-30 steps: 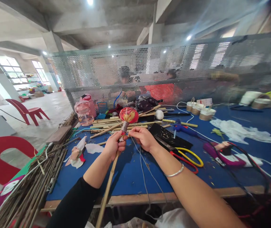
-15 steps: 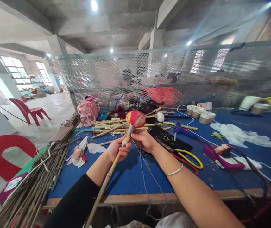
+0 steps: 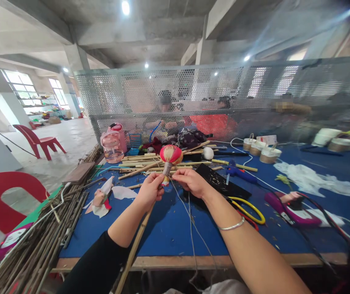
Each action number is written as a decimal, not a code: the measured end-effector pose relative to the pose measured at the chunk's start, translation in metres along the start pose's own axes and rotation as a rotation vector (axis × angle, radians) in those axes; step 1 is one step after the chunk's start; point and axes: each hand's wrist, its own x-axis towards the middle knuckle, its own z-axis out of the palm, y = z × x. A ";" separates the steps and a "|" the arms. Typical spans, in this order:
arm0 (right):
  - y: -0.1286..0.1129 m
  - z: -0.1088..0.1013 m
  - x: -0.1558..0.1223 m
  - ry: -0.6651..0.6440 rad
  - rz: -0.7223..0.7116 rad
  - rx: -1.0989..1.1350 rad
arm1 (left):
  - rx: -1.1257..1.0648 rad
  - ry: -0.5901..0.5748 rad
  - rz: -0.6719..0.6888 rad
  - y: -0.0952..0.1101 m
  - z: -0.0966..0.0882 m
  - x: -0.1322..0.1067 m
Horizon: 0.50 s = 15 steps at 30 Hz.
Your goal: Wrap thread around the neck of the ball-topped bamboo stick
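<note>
My left hand (image 3: pixel 151 190) is closed around a bamboo stick (image 3: pixel 138 241) just below its head. A red and cream cloth-covered ball (image 3: pixel 171 154) tops the stick, and grey string (image 3: pixel 167 168) is wound about the neck beneath it. Just right of the neck, my right hand (image 3: pixel 190 181) pinches the loose string, with thumb and forefinger together. Lengths of that string (image 3: pixel 191 228) hang down past the table's front edge. Cloth scraps (image 3: pixel 101 200) lie to the left of my left hand.
Cut bamboo pieces (image 3: pixel 141 165) and a white ball (image 3: pixel 207 153) lie behind the hands. Yellow-handled scissors (image 3: pixel 250 210), a blue glue gun (image 3: pixel 242 171) and a purple power strip (image 3: pixel 297 214) are at right. Long sticks (image 3: pixel 40 232) pile up at left. A perforated metal screen (image 3: pixel 138 94) stands behind.
The cloth ball has turned, bringing a cream panel to the front, and has shifted slightly left. My right hand has drawn away from the neck to the right, with the string.
</note>
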 end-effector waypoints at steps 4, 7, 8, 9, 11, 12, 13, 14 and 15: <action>-0.006 0.000 -0.006 -0.019 -0.039 0.091 | -0.012 -0.022 0.000 0.001 -0.001 0.000; -0.006 0.005 -0.008 -0.038 -0.061 0.106 | -0.018 -0.022 0.009 0.002 -0.002 0.000; -0.005 0.006 -0.008 -0.045 -0.061 0.094 | -0.021 -0.022 0.013 0.003 -0.003 0.000; -0.005 0.007 -0.008 -0.050 -0.060 0.080 | -0.025 -0.024 0.015 0.002 -0.003 0.000; -0.002 0.007 -0.006 -0.041 -0.062 0.064 | -0.037 -0.030 0.017 0.002 -0.004 0.001; -0.001 0.006 -0.006 -0.031 -0.063 0.064 | -0.043 -0.033 0.017 0.001 -0.005 0.002; 0.000 0.005 -0.005 -0.020 -0.063 0.066 | -0.049 -0.034 0.018 0.001 -0.005 0.002; 0.000 0.005 -0.004 -0.012 -0.061 0.068 | -0.055 -0.035 0.020 0.001 -0.006 0.002; 0.001 0.004 -0.003 -0.007 -0.057 0.068 | -0.059 -0.035 0.023 0.001 -0.006 0.002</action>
